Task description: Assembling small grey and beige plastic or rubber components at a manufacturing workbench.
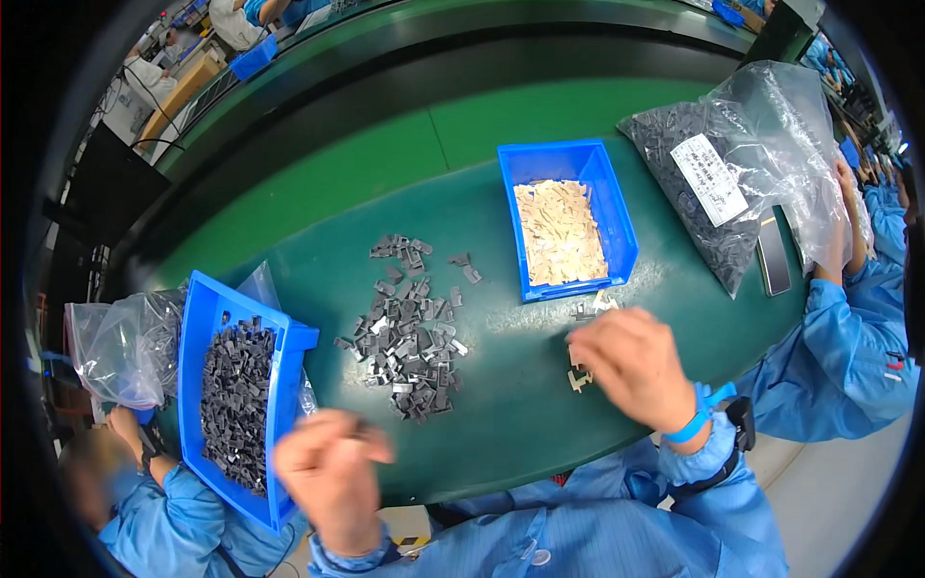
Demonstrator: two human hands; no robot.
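Note:
My left hand point(332, 472), slightly blurred, is raised beside the left blue bin, thumb and fingers pinched around a small dark plastic part. That bin point(306, 337) is heaped with small dark grey parts point(236, 405). On the green table lies a loose pile of grey plastic parts point(409, 337), a few with shiny faces. Over at the right, my right hand point(631, 371) is lowered to the tabletop with its fingers curled together; their tips hide whatever they grip. Several cream-coloured pieces point(579, 379) lie right by those fingertips, and more pieces lie just beyond the hand.
A second blue bin point(624, 226) holds flat cream pieces. Behind it to the right lie a clear bag of grey parts point(689, 173) and a phone point(773, 255). Another plastic bag point(125, 352) is at far left. Co-workers in blue sit on both sides.

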